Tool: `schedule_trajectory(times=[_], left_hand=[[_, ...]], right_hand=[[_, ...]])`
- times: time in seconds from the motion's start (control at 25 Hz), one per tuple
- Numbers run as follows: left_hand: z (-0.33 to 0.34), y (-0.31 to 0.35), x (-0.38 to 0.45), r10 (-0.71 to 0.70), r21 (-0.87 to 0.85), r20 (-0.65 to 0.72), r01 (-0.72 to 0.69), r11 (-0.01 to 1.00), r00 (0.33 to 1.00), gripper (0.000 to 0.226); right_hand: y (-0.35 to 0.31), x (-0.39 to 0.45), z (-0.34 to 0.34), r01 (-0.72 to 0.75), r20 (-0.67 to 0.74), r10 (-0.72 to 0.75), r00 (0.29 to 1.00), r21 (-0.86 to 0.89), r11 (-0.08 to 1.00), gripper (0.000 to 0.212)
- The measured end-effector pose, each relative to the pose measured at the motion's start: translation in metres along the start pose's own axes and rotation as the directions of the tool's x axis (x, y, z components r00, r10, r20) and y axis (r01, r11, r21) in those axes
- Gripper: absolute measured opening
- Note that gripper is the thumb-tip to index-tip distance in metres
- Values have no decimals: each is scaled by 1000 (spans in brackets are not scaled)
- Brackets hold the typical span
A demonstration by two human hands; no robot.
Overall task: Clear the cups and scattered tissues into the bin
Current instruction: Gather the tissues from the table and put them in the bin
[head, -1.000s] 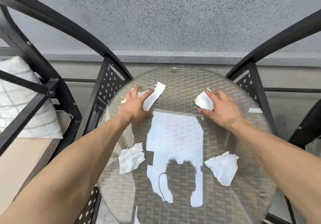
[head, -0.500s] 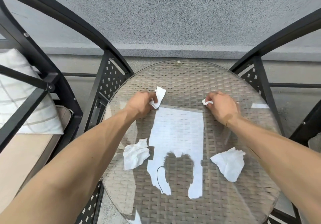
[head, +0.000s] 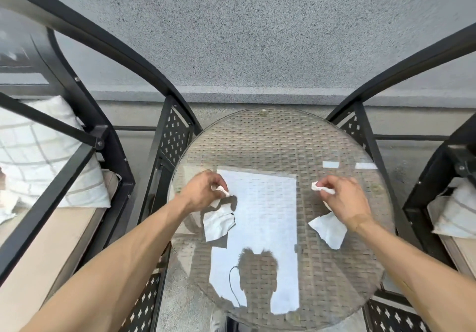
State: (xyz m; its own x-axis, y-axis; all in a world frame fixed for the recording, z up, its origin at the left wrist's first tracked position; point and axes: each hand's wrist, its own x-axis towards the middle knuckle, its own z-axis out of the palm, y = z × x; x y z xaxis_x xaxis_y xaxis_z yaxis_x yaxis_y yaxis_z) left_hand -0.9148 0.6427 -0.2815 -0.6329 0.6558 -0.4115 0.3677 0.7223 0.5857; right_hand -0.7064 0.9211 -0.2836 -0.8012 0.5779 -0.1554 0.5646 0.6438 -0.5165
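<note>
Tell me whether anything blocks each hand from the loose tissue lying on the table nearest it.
Nothing visible does. The left hand, gripping a crumpled tissue, is just above the left loose tissue. The right hand, gripping another wad, is just above the right loose tissue. Only bare glass table surrounds them.

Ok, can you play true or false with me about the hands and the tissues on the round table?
1. The left hand grips a scrunched tissue. True.
2. The right hand is empty. False: its fingers pinch a crumpled tissue.
3. Two loose tissues lie on the glass table, one by the left hand, another by the right. True.
4. A cup stands on the table. False: no cup is in view.
5. The bin sits between the hands. False: no bin shows.
</note>
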Motion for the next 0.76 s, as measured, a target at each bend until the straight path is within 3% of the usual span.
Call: schedule_trajectory(times=[0.16, 0.4, 0.56, 0.76], left_hand=[[1, -2, -25, 43, 50, 55, -46, 998, 998, 25], [22, -10, -46, 50, 246, 148, -86, 965, 988, 25], [44, -19, -49, -3, 355, 117, -39, 934, 993, 19], [72, -28, -55, 32, 396, -40, -14, 918, 999, 9]], right_hand=[[-8, -43, 1, -116, 24, 116, 993, -1, 993, 39], [-6, -67, 23, -311, 153, 328, 932, -125, 942, 75], [3, -56, 36, -312, 214, 342, 915, -162, 936, 55], [16, -65, 46, -311, 103, 330, 938, -168, 935, 29]])
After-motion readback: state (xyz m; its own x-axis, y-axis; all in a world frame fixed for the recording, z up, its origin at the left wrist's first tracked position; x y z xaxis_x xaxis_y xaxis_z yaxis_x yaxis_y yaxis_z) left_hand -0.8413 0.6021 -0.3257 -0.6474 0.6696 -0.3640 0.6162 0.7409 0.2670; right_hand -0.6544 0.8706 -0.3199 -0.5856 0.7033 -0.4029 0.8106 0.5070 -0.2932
